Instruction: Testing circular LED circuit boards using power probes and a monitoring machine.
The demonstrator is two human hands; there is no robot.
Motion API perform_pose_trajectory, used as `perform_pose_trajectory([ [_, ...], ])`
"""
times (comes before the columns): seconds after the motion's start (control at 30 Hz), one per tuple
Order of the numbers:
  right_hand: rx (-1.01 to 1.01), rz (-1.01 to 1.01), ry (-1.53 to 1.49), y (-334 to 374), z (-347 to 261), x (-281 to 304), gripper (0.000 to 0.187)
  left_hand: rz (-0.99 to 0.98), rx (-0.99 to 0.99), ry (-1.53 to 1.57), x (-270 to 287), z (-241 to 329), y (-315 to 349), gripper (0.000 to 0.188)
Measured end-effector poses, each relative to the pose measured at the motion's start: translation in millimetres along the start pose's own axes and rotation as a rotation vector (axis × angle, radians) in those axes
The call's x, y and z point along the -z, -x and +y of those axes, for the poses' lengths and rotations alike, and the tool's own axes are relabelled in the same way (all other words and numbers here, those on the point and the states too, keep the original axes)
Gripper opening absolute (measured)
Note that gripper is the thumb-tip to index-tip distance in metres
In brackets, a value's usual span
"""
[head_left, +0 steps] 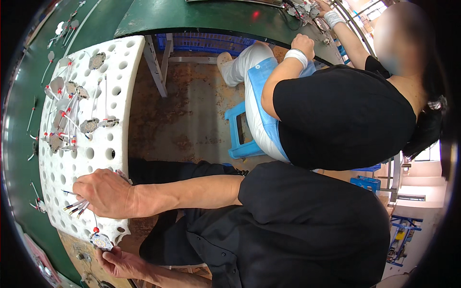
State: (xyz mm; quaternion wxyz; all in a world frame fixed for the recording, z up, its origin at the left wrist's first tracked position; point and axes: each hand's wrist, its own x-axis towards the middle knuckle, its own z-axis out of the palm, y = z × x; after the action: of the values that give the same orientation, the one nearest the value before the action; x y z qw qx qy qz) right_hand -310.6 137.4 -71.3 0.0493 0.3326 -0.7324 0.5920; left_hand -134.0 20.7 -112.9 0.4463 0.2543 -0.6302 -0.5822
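Note:
My right hand (106, 194) is closed around a bunch of white wires (79, 206) with bare, dark-tipped ends poking out of the fist. It is over the near part of a white foam board (103, 156) full of round holes. Beside its wrist shows the edge of a greyish disc (124, 176), mostly hidden. Lower down, at the foam's corner, my left hand (120, 263) pinches a small round LED board (101, 241) by its rim between thumb and fingers. A red-collared wire rises from that board toward my right hand.
Several LED boards with wires (62, 113) lie heaped on the foam's far part. More wired pieces lie on the green table (21, 144). A wooden board with metal fittings (79, 254) adjoins the foam. A co-worker (345, 115) sits close by on a blue stool (237, 134).

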Motion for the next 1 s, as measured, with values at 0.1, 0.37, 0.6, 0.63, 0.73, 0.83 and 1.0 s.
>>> perform_pose_trajectory([
  [0.1,0.008,0.02,-0.02,3.8,1.4,2.7,0.01,-0.081,-0.126,-0.127,4.7,-3.3,2.7,0.03],
  [0.37,-0.049,-0.08,-0.038,0.5,2.7,10.5,0.01,-0.152,-0.289,-0.242,-4.4,-3.5,1.4,0.035],
  [0.6,0.018,-0.178,-0.012,-9.3,2.8,-5.5,0.032,0.016,-0.011,0.093,-16.8,-2.1,4.9,0.016],
  [0.63,0.079,-0.131,-0.034,-8.1,8.5,-2.6,0.02,0.03,0.057,0.073,-15.7,-11.6,11.5,0.008],
  [0.73,0.016,-0.25,-0.144,-23.4,-1.3,-7.6,0.015,-0.024,0.051,0.313,-16.9,-1.7,11.6,0.008],
  [0.83,0.116,-0.453,0.086,-41.8,-35.3,-20.5,0.018,0.022,0.059,0.434,-3.3,6.7,10.2,0.019],
  [1.0,0.288,-0.663,0.193,-50.0,-53.4,-91.0,0.022,0.194,0.03,0.528,29.2,12.0,15.9,0.023],
])
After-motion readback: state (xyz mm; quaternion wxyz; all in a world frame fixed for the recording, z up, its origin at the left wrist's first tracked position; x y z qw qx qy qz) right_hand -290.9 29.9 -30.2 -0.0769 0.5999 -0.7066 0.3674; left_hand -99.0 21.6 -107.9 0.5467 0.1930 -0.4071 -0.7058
